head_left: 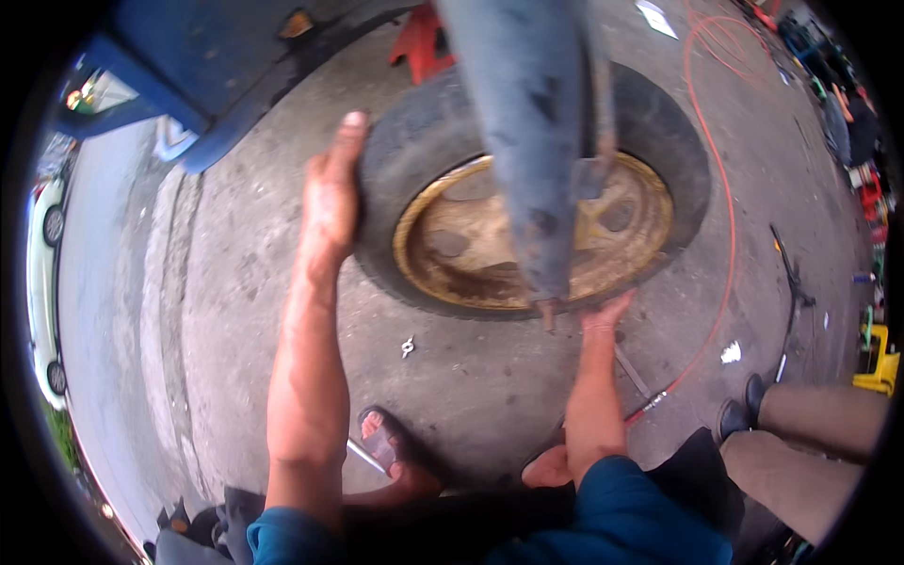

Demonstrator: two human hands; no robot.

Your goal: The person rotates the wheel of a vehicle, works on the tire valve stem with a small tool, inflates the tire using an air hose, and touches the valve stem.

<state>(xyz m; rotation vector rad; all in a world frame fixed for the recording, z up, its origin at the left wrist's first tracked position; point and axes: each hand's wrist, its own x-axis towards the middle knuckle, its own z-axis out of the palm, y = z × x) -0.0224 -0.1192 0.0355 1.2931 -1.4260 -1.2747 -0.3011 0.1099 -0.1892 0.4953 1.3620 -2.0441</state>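
A black tire (405, 127) with a rusty yellow rim (452, 221) is tilted before me. My left hand (330, 198) grips its left edge, the thumb pointing up along the tread. My right hand (605, 309) holds the tire from underneath at the lower right, fingers partly hidden. A long blue-grey metal bar (524, 160) crosses over the wheel, a pin at its lower end. A small metal part (408, 347) lies on the concrete floor below the tire.
A blue vehicle body (188, 47) and red stand (424, 52) are at top. A red hose (723, 198) runs right, near dark tools (791, 292). Another person's legs (810, 414) are lower right, beside a yellow object (878, 363). A white car (47, 292) is far left.
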